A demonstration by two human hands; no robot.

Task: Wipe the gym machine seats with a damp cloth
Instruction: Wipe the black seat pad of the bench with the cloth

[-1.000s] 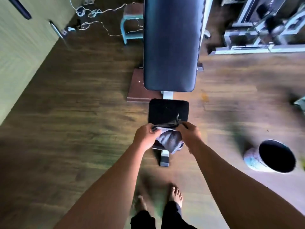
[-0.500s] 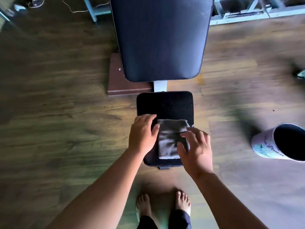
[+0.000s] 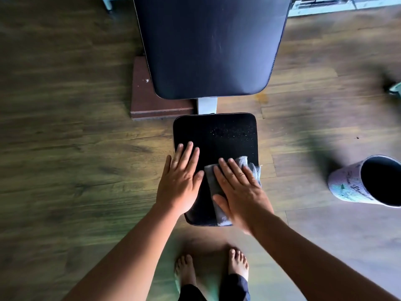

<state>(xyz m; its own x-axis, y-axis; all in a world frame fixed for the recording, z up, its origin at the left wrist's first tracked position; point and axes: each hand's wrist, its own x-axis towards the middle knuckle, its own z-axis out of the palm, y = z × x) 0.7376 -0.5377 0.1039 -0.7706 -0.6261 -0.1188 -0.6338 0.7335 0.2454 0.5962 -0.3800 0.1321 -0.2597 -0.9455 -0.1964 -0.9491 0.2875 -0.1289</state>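
Wooden flooring (image 3: 65,148) runs under everything, with a reddish-brown slab (image 3: 147,101) lying left of the bench's pale post. On the small black seat (image 3: 217,135), the left hand (image 3: 181,181) lies flat with fingers spread, palm on the seat's left edge, gripping nothing. Just beside it, the right hand (image 3: 238,190) presses flat and open on the grey cloth (image 3: 213,185), which covers the seat's near right part. Beyond rises the long dark backrest (image 3: 212,46). Far right, a ribbed bucket (image 3: 368,183) stands on the floor.
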